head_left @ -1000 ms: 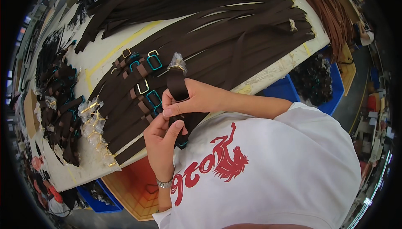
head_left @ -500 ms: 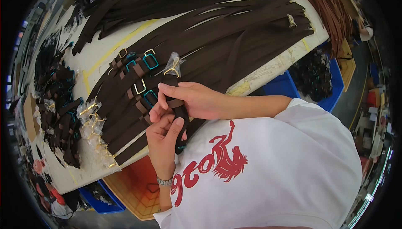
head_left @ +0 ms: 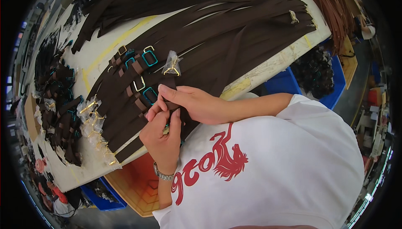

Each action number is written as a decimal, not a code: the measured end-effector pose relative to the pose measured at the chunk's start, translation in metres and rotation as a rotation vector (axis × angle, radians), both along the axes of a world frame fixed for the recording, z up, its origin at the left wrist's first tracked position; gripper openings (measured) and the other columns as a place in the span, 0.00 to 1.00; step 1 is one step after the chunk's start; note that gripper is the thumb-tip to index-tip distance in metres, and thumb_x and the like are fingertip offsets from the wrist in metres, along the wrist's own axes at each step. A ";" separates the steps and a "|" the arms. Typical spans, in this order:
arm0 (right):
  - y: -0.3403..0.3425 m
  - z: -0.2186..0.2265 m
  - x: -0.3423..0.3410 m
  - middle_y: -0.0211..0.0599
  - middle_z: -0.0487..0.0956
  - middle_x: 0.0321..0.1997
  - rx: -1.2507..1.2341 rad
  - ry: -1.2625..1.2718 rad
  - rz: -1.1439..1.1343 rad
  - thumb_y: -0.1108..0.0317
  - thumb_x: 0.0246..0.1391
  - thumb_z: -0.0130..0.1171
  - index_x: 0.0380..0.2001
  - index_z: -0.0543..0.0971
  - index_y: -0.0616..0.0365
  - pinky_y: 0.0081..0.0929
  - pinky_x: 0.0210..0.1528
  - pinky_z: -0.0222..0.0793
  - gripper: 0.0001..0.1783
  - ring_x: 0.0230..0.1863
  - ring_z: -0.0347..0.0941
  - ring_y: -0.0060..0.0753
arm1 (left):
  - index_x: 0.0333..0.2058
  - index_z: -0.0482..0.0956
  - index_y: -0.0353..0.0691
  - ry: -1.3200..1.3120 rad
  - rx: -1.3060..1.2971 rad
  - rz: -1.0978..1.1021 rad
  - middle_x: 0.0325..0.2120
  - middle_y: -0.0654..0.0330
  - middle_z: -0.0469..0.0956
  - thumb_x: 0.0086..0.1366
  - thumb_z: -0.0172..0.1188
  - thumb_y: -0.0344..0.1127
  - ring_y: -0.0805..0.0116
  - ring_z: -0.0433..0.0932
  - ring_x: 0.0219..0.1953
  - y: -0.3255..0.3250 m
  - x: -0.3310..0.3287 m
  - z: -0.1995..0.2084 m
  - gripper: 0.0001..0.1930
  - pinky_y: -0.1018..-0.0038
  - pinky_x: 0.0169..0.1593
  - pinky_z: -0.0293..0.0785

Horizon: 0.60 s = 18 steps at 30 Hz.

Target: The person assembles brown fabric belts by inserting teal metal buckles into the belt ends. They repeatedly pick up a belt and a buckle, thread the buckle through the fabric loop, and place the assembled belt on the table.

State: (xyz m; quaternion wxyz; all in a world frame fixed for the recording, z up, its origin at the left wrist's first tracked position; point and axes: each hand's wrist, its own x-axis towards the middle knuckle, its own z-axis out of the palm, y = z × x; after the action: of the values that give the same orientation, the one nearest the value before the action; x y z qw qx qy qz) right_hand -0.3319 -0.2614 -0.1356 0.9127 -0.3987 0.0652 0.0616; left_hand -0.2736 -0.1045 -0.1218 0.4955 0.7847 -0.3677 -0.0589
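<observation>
Brown strap was by the near edge of the tabletop, left hand pinching it in a narrow grip; couldn't tell if the right hand held it too. Imo it wanted keeping flat, no twists.

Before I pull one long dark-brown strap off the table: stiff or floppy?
Probably floppy: the straps look thin and flat, lying in gentle curves. One may drag its neighbours, as they overlap closely on the table. Rolling seems unlikely, given the flat faces.
</observation>
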 end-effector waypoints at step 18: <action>-0.012 0.009 0.005 0.34 0.79 0.31 -0.195 -0.185 0.303 0.44 0.83 0.40 0.49 0.76 0.63 0.23 0.27 0.69 0.30 0.23 0.69 0.21 | 0.45 0.83 0.34 -0.765 0.249 -0.244 0.35 0.57 0.84 0.57 0.74 0.25 0.56 0.82 0.34 0.016 0.046 0.078 0.17 0.62 0.36 0.77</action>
State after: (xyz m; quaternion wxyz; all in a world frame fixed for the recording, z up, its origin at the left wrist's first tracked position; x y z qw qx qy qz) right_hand -0.3270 -0.2734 -0.1265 0.8522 -0.4943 -0.0742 0.1546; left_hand -0.2274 -0.0889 -0.0440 0.2141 0.7546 -0.6054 0.1348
